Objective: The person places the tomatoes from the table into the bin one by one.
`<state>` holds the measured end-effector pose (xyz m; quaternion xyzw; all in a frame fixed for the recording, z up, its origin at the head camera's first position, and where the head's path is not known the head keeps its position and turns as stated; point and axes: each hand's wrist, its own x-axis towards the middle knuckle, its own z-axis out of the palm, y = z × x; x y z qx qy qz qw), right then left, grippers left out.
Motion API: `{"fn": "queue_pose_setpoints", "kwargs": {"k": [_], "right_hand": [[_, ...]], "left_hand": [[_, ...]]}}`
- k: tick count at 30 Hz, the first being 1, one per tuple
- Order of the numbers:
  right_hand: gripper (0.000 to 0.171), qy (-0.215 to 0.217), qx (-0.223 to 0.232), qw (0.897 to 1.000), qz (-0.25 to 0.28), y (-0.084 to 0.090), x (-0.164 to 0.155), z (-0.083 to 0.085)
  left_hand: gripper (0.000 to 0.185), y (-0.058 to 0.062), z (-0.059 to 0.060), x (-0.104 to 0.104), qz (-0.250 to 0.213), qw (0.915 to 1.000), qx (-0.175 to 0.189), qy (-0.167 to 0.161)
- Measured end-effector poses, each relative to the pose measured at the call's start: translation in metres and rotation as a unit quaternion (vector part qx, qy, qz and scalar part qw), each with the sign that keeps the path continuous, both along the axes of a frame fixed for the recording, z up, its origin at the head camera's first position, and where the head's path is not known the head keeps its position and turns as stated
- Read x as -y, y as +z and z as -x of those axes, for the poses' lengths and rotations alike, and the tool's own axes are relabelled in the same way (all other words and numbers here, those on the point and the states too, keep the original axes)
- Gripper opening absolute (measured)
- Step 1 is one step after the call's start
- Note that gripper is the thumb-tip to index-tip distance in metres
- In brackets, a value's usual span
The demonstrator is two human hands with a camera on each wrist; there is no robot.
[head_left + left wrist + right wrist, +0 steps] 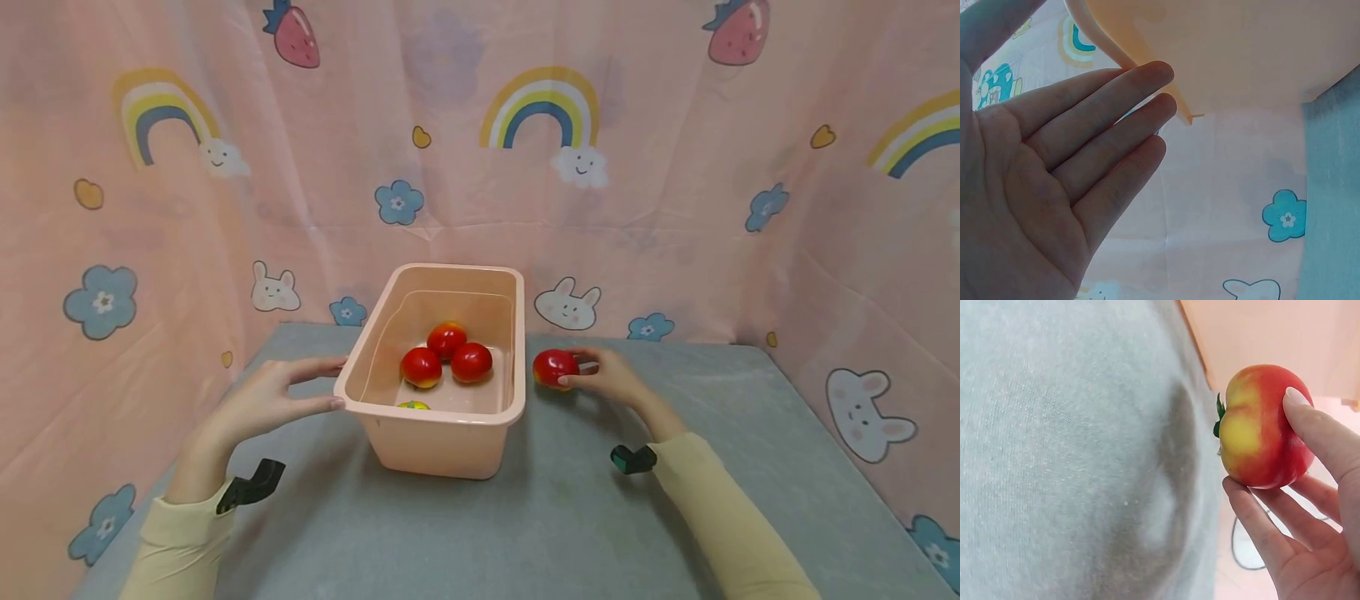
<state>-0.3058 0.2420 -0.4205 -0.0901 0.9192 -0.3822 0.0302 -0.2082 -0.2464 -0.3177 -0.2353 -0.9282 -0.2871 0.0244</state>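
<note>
A peach plastic tub point(442, 433) stands on the grey table point(555, 517) and holds three red tomatoes point(447, 357) and a small yellow-green fruit point(413, 406). My left hand point(279, 397) rests with straight fingers point(1125, 103) against the tub's point(1229, 50) left rim. My right hand point(609, 377) pinches another red tomato point(553, 367) just right of the tub, low over the table. In the right wrist view this tomato point(1260, 428) shows a yellow patch and a green stem, with thumb and fingers point(1260, 519) around it.
A pink curtain point(675, 167) printed with rainbows, bunnies and flowers closes in the table at the back and both sides. Grey cloth point(1072, 456) covers the table around the tub.
</note>
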Motion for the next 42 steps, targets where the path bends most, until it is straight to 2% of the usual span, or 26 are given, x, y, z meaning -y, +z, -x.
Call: {"fn": "queue_pose_setpoints", "kwargs": {"k": [17,25,32,42], "right_hand": [[0.075,0.017,-0.048,0.999,-0.002,0.025,0.003,-0.014],[0.068,0.037,-0.079,0.996,0.004,0.038,0.004,-0.022],[0.068,0.029,-0.075,0.997,0.005,0.046,0.004,-0.029],[0.07,0.03,-0.093,0.995,-0.01,0.061,0.004,-0.041]], "left_hand": [[0.058,0.001,-0.002,0.0,-0.001,1.0,-0.001,-0.006],[0.061,0.003,-0.002,-0.001,0.006,1.0,-0.004,-0.003],[0.062,0.003,-0.002,-0.001,0.009,1.0,-0.002,0.001],[0.062,0.0,0.0,-0.002,0.009,1.0,-0.002,0.001]]}}
